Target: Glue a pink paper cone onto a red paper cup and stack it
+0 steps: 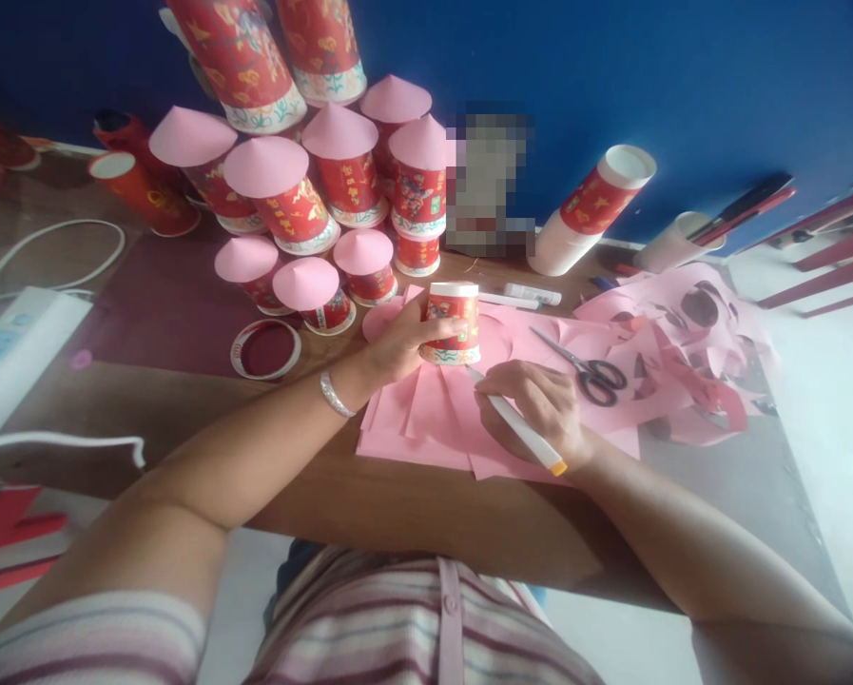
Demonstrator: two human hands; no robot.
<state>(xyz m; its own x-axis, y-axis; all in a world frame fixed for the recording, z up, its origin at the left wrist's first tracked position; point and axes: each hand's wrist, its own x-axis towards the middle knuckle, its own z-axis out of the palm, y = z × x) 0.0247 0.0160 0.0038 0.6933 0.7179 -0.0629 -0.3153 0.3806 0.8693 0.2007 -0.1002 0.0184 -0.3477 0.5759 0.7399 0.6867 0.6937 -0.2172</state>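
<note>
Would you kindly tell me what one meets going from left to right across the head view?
White power strip, white ring, silver bracelet, red patterned cup, right hand, white pen holder.

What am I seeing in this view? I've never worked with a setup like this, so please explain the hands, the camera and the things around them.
There is no machine here: a person works with two bare hands. The single picture comes from a camera worn on their head, looking forward and down.

The left hand holds a red-and-white patterned cup. The right hand grips a slim white pen-like tool with a yellow-orange end; its tip is near the cup's lower edge, but I can't tell whether they touch.

On the brown wooden table lie flat pink paper sheets, dark-handled metal scissors and pink offcuts with cut-out holes. Behind the left arm stand red patterned cups with pink cone tops.
</note>
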